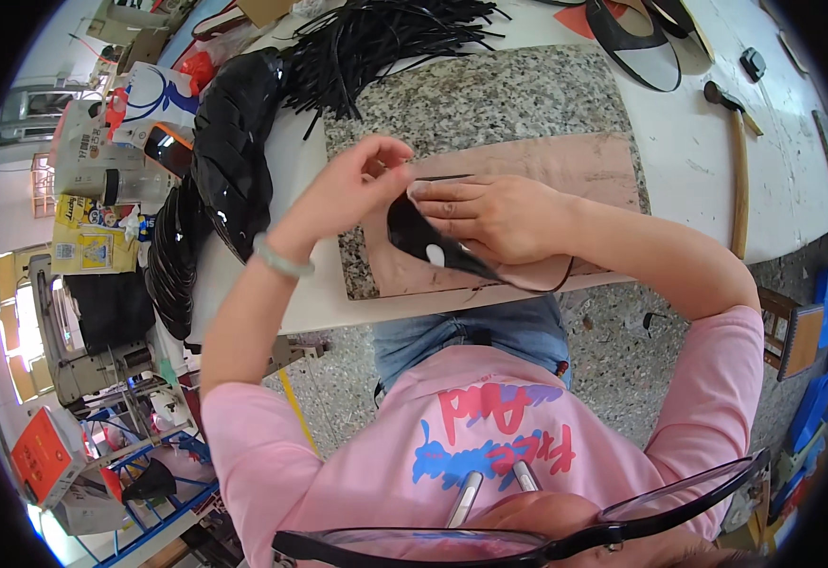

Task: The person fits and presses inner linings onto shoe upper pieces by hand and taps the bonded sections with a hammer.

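A curved black shoe upper [410, 230] with a pale lining and a small white patch lies in front of me, its near edge bowed up off the work sheet. My right hand [513, 220] rests over it with fingers straight and close together, holding it down by its upper edge. At its top left corner is my left hand [366, 187], thumb and index finger pinched at the edge beside my right fingertips. What lies right between those fingertips is too small to make out. Part of the upper is hidden under my right palm.
A pinkish-brown sheet [579, 168] covers part of a speckled granite slab [489, 87] on the white table [703, 194]. A hammer [739, 170] lies at right, black shoe parts [633, 47] far right. Black strips [376, 47] and stacked black pieces [234, 142] crowd the left.
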A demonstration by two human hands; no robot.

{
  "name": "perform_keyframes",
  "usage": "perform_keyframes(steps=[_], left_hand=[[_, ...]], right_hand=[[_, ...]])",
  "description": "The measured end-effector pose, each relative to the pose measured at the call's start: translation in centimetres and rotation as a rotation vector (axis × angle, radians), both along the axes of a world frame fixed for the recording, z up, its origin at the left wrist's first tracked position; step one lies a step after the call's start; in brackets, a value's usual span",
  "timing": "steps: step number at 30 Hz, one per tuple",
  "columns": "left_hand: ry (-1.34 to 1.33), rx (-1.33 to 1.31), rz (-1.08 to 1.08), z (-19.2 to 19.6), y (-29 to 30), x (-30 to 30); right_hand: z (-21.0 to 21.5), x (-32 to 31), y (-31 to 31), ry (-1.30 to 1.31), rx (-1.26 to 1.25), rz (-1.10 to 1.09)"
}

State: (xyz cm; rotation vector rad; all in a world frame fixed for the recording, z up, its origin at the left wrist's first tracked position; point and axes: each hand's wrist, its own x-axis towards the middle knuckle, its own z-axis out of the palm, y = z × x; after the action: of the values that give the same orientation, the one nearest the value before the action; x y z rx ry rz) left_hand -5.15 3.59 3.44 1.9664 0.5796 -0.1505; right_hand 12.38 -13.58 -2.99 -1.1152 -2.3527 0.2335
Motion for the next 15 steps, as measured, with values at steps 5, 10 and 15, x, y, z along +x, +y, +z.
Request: perform_keyframes(steps=[5, 10, 15], left_hand=[[-0.38, 0.659, -0.232, -0.5, -5.0, -4.2], [-0.382, 0.411, 0.155, -1.8, -3.9, -3.7], [-0.582, 0.754, -0.02, -3.8, -1.1, -2.8]], right_hand=[[1.3, -0.7, 0.0, -0.138, -0.107, -0.107], [8.9, -1.7, 2.1, 0.122, -1.16, -0.313], [0.6, -2.6, 0.0, -0.17, -0.024, -0.142]])
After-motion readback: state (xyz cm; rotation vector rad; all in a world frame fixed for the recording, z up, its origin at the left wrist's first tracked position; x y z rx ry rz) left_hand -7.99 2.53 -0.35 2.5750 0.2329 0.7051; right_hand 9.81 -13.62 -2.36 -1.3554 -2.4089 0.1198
